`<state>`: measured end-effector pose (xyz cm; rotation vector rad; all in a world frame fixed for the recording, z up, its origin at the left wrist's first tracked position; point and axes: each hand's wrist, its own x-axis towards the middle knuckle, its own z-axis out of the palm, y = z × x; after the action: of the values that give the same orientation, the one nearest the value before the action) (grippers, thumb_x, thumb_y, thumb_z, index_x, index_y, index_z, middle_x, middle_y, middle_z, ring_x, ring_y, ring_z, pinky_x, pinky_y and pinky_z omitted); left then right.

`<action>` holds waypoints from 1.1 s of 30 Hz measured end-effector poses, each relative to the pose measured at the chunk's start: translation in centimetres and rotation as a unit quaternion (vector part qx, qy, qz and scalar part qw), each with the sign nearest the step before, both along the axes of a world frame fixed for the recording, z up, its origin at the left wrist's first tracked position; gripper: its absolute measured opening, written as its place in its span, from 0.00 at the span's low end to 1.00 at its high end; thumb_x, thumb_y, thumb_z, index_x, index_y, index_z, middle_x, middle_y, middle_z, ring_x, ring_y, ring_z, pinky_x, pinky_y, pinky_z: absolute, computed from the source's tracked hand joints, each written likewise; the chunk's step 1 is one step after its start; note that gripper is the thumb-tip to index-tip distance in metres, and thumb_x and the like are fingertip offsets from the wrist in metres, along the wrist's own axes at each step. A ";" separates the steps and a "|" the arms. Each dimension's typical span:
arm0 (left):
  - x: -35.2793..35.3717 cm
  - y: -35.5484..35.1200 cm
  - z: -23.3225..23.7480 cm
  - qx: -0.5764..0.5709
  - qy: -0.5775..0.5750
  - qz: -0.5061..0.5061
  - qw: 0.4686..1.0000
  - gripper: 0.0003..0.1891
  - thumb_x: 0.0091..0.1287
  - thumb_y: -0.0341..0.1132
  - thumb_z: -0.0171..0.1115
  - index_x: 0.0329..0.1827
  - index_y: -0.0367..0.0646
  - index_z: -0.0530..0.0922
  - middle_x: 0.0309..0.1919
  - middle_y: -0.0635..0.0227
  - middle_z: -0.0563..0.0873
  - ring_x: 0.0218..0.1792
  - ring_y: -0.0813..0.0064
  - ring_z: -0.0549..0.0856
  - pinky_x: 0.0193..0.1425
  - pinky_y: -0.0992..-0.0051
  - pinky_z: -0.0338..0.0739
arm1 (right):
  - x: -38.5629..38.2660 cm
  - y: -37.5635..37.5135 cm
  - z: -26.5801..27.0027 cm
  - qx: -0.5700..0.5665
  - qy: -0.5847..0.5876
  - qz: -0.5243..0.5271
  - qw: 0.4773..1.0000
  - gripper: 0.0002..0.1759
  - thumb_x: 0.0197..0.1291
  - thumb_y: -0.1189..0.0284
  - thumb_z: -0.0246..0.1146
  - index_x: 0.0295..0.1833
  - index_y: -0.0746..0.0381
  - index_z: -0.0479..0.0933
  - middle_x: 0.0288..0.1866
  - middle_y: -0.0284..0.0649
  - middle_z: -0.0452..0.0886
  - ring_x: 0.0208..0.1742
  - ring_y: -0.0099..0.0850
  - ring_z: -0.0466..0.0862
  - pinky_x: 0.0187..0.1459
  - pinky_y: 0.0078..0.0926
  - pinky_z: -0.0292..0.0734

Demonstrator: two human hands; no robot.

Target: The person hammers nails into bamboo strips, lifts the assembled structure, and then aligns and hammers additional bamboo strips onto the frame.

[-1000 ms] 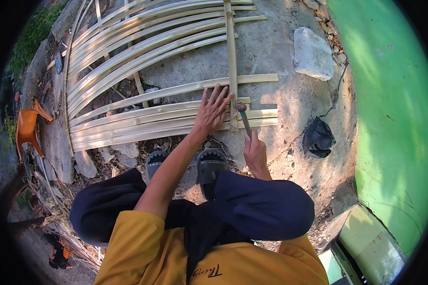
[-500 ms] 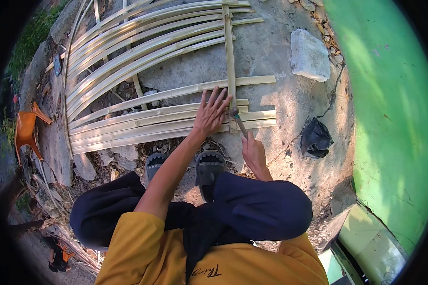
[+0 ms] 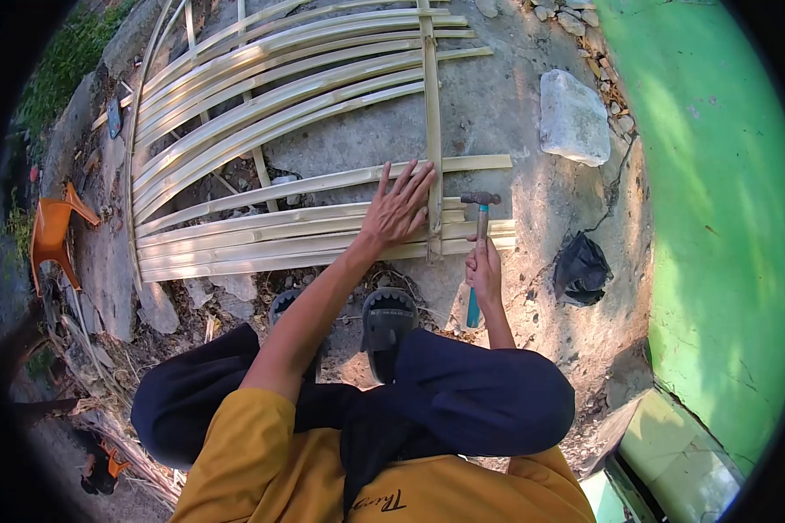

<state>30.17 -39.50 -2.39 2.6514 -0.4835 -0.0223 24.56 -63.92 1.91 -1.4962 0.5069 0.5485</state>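
My left hand lies with fingers stretched out over pale bamboo slats, its fingertips close to the upright crosspiece that runs over the slats' right ends. My right hand is wrapped round the handle of a hammer with a dark metal head and a teal grip. The hammer head is to the right of the crosspiece, apart from it, near the slat ends. Whether a nail is in the crosspiece is too small to tell.
Around the slat frame lie a white block and a black plastic bag on the concrete. A green wall rises at right. An orange plastic chair is at left. My sandals are just below the frame.
The hammer has moved off the crosspiece to the right, and its head now points sideways with more of the handle showing. My left hand stays on the slats; the view has shifted slightly.
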 end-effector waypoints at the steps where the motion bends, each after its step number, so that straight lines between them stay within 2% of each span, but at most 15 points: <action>1: -1.0 -0.1 -0.6 -0.001 0.007 0.002 1.000 0.40 0.72 0.48 0.51 0.87 0.46 0.55 0.88 0.69 0.52 0.88 0.63 0.49 0.89 0.42 0.33 | 0.0 0.0 0.3 -0.020 -0.018 0.022 0.999 0.20 0.85 0.54 0.47 0.62 0.58 0.72 0.24 0.24 0.61 0.19 0.12 0.58 0.19 0.15 0.52; 5: 0.2 -0.6 -1.4 0.005 0.017 -0.003 1.000 0.40 0.71 0.46 0.54 0.87 0.46 0.56 0.88 0.69 0.54 0.88 0.63 0.48 0.88 0.41 0.34 | 1.7 -0.5 0.6 -0.151 -0.117 0.096 0.977 0.19 0.84 0.59 0.49 0.56 0.63 0.76 0.22 0.27 0.65 0.22 0.18 0.66 0.25 0.24 0.60; 9: 0.4 -0.8 -1.3 0.009 0.027 0.003 1.000 0.40 0.71 0.45 0.54 0.87 0.47 0.56 0.88 0.70 0.54 0.88 0.63 0.49 0.88 0.40 0.35 | 1.9 -0.4 0.2 -0.219 -0.107 0.202 0.948 0.20 0.83 0.59 0.50 0.54 0.64 0.78 0.21 0.30 0.67 0.24 0.22 0.68 0.29 0.27 0.65; 11: 0.3 -0.6 -1.3 0.015 0.028 0.002 0.999 0.40 0.71 0.45 0.54 0.87 0.47 0.55 0.88 0.70 0.54 0.88 0.63 0.49 0.89 0.41 0.35 | 2.2 -1.0 -0.7 -0.208 -0.112 0.195 0.952 0.21 0.84 0.58 0.50 0.53 0.65 0.78 0.22 0.31 0.68 0.24 0.23 0.69 0.29 0.27 0.66; 14: 0.3 -0.6 -1.2 0.011 0.035 0.002 0.999 0.39 0.72 0.45 0.53 0.87 0.47 0.56 0.88 0.70 0.54 0.88 0.63 0.49 0.89 0.41 0.35 | 2.8 -0.6 0.6 -0.132 -0.107 0.085 0.982 0.18 0.86 0.59 0.47 0.53 0.62 0.75 0.25 0.25 0.63 0.23 0.14 0.61 0.25 0.17 0.57; 17: 0.3 -0.7 -1.4 0.014 0.041 0.005 0.999 0.39 0.73 0.45 0.52 0.87 0.47 0.55 0.88 0.70 0.54 0.88 0.62 0.49 0.89 0.41 0.35 | 2.3 0.0 0.4 -0.155 -0.095 0.056 0.982 0.21 0.84 0.56 0.49 0.50 0.64 0.75 0.24 0.32 0.69 0.25 0.22 0.69 0.29 0.27 0.66; 18: 0.5 -0.5 -1.2 0.015 0.040 0.005 0.999 0.39 0.73 0.45 0.52 0.87 0.47 0.55 0.88 0.70 0.54 0.88 0.62 0.49 0.89 0.41 0.35 | 2.3 -0.1 0.0 -0.211 -0.098 0.149 0.961 0.21 0.84 0.56 0.49 0.50 0.64 0.75 0.24 0.31 0.68 0.25 0.22 0.69 0.28 0.26 0.65; 19: 0.6 -0.5 -1.1 0.011 0.041 0.004 0.999 0.39 0.73 0.45 0.51 0.87 0.47 0.55 0.88 0.70 0.54 0.88 0.62 0.49 0.89 0.41 0.35 | 2.3 -0.6 -0.3 -0.166 -0.050 0.190 0.966 0.20 0.84 0.57 0.50 0.49 0.64 0.75 0.24 0.30 0.68 0.25 0.21 0.70 0.28 0.25 0.65; 21: 0.5 -0.7 -1.0 0.005 0.043 0.003 0.999 0.39 0.74 0.45 0.51 0.87 0.47 0.55 0.88 0.70 0.54 0.88 0.62 0.49 0.88 0.41 0.35 | 3.6 -2.0 -0.6 -0.135 -0.069 0.144 0.978 0.18 0.84 0.59 0.50 0.49 0.62 0.75 0.24 0.27 0.66 0.22 0.18 0.66 0.25 0.22 0.61; 23: 0.4 -0.6 -1.3 0.012 0.045 0.000 0.999 0.39 0.74 0.45 0.51 0.87 0.46 0.54 0.88 0.70 0.54 0.88 0.61 0.49 0.88 0.40 0.35 | 4.6 -1.1 1.7 0.007 -0.028 -0.021 0.999 0.15 0.85 0.59 0.49 0.49 0.59 0.74 0.23 0.23 0.60 0.20 0.12 0.56 0.19 0.17 0.50; 25: 0.2 -0.5 -1.5 0.012 0.046 0.005 0.999 0.39 0.74 0.45 0.51 0.87 0.46 0.54 0.88 0.70 0.54 0.88 0.61 0.49 0.88 0.40 0.34 | 4.7 -0.6 2.1 0.025 -0.031 -0.071 0.997 0.17 0.85 0.59 0.50 0.48 0.60 0.74 0.23 0.25 0.64 0.21 0.14 0.62 0.22 0.19 0.56; 27: 0.4 -0.7 -1.4 0.007 0.041 0.003 0.999 0.39 0.74 0.44 0.51 0.87 0.46 0.54 0.88 0.70 0.54 0.88 0.61 0.49 0.88 0.40 0.34 | 3.4 -1.3 0.3 -0.120 -0.011 0.167 0.979 0.19 0.84 0.58 0.50 0.46 0.62 0.75 0.24 0.29 0.69 0.24 0.18 0.68 0.25 0.22 0.62; 28: 0.4 -0.7 -1.1 0.016 0.047 0.001 0.999 0.39 0.74 0.44 0.51 0.87 0.46 0.54 0.88 0.70 0.54 0.88 0.61 0.48 0.88 0.40 0.34 | 3.0 -1.2 0.1 -0.095 0.018 0.268 0.958 0.20 0.83 0.57 0.51 0.45 0.63 0.75 0.24 0.31 0.71 0.26 0.20 0.71 0.29 0.25 0.66; 29: 0.5 -0.6 -0.9 0.025 0.054 0.000 0.998 0.38 0.74 0.44 0.51 0.87 0.47 0.54 0.88 0.70 0.54 0.88 0.62 0.48 0.88 0.40 0.34 | 2.1 -0.6 -0.2 -0.151 -0.091 0.267 0.947 0.20 0.83 0.57 0.52 0.45 0.63 0.74 0.24 0.31 0.71 0.26 0.19 0.70 0.28 0.25 0.65; 33: 0.9 -0.3 -1.4 0.009 0.042 -0.010 0.999 0.38 0.75 0.44 0.50 0.88 0.47 0.53 0.88 0.70 0.54 0.88 0.62 0.48 0.88 0.40 0.34 | 3.5 0.2 2.1 -0.034 -0.018 -0.015 0.999 0.16 0.85 0.57 0.50 0.48 0.59 0.72 0.25 0.25 0.65 0.21 0.14 0.62 0.20 0.17 0.55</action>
<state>31.08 -39.77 -3.81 2.6506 -0.4845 -0.1430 28.05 -63.72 3.99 -1.5570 0.5240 0.4839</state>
